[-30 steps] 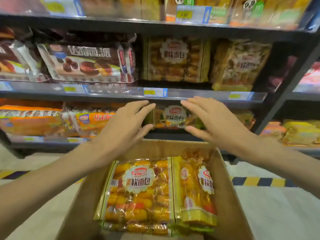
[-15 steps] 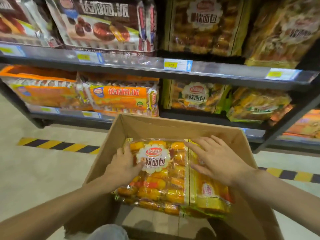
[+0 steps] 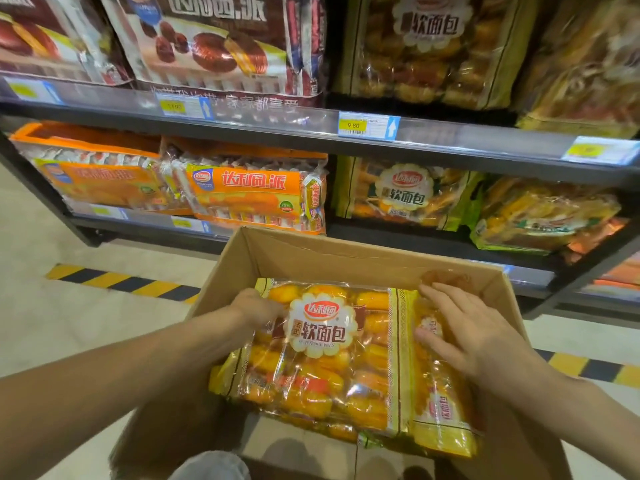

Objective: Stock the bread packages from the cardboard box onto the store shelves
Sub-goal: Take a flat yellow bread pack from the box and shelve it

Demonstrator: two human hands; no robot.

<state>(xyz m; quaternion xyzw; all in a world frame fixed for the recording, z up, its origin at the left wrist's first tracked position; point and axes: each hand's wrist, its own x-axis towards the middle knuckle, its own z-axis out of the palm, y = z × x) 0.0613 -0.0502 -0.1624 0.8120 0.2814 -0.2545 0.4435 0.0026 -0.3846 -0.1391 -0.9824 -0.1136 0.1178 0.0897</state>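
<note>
- The left hand (image 3: 258,311) is down inside the cardboard box (image 3: 346,261), its fingers tucked under the left edge of the flat bread package (image 3: 322,355); it looks closed on that edge, though the fingertips are hidden by the wrapper.
- The right hand (image 3: 464,337) lies open and flat, fingers spread, on a second bread package (image 3: 440,410) that stands on edge just to its right side of the flat one; it presses but does not yet grasp.
- Between the two hands the flat package rests on top of whatever else is in the box, its label facing up.
- Beyond the hands, on the lower shelf (image 3: 433,242), a matching package (image 3: 401,195) already stands, with more bags beside it; the shelf above (image 3: 450,140) holds others.
- Judged from this, part of the stocking is done, and at least two packages remain in the box.
- The step in hand appears to be lifting the flat package out towards the shelf in front.
</note>
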